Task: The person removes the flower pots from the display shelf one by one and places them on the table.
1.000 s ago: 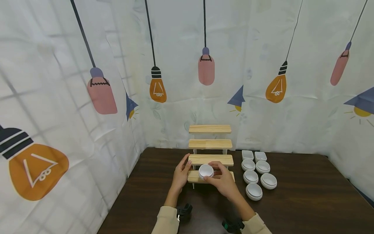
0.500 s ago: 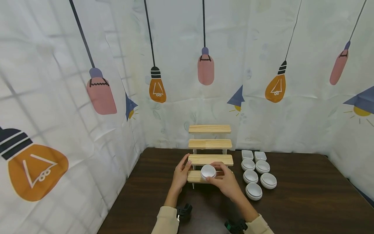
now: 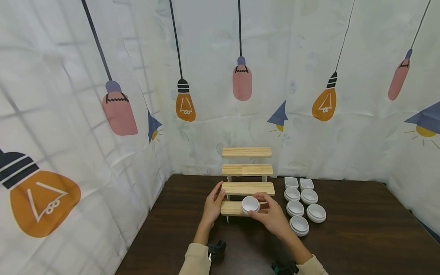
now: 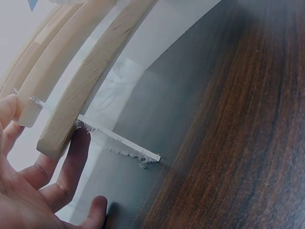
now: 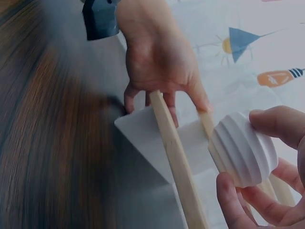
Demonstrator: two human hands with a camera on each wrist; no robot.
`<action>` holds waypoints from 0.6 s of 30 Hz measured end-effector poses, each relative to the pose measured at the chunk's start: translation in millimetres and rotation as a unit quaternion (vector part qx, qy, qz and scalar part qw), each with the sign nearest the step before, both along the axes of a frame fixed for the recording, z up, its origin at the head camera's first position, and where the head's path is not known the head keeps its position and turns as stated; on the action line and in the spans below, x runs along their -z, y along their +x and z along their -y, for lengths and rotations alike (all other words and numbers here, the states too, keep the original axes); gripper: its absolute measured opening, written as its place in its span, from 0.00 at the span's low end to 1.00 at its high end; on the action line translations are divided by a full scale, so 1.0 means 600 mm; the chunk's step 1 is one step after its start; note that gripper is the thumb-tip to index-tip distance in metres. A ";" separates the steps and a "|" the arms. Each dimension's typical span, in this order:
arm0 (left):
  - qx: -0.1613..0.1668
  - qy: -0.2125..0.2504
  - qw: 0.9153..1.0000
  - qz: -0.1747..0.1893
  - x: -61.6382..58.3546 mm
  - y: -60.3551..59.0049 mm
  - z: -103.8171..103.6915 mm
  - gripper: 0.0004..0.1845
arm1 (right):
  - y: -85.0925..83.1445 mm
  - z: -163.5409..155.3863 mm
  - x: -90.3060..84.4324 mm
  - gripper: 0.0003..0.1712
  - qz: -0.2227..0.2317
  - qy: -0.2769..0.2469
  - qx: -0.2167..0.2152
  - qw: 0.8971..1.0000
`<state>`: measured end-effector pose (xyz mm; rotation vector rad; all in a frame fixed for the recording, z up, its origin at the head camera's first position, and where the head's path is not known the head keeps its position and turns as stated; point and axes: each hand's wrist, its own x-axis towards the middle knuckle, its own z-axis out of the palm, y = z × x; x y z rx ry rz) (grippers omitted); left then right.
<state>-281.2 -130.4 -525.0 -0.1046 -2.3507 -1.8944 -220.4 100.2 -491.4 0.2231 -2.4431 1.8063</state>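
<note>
A wooden step rack (image 3: 247,188) with pale tiered planks stands at the middle of the table. My left hand (image 3: 212,208) grips its left side; in the left wrist view the fingers curl round the end of the lowest plank (image 4: 90,86) and the thumb lies by the plank above. With thumb and fingers, my right hand (image 3: 274,217) holds a small white bowl (image 3: 250,204), its opening facing up, over the right half of the lowest plank. Ribs run round the outside of this bowl in the right wrist view, and the fingertips (image 5: 259,117) press its side.
To the rack's right, several round white bowls (image 3: 295,208) stand in two columns, with two square white dishes (image 3: 291,183) behind them. A dark wooden table (image 3: 357,225) carries everything. A pale curtain (image 3: 209,133) printed with lamps hangs behind and at the left.
My right hand has moved the white bowl rightward along the lowest plank, uncovering more of the plank's left part. The left hand has stayed at the rack's left side.
</note>
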 end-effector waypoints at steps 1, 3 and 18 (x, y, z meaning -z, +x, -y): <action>0.001 0.001 1.000 0.001 -0.001 0.000 0.000 0.27 | 0.000 -0.004 0.001 0.32 0.000 0.000 -0.001 1.000; 0.005 0.003 1.000 0.004 -0.007 0.002 -0.001 0.27 | 0.001 -0.011 0.004 0.32 0.001 0.002 -0.001 1.000; 0.021 0.008 1.000 -0.002 -0.068 0.044 -0.005 0.26 | 0.022 -0.055 -0.004 0.32 -0.005 0.006 -0.012 1.000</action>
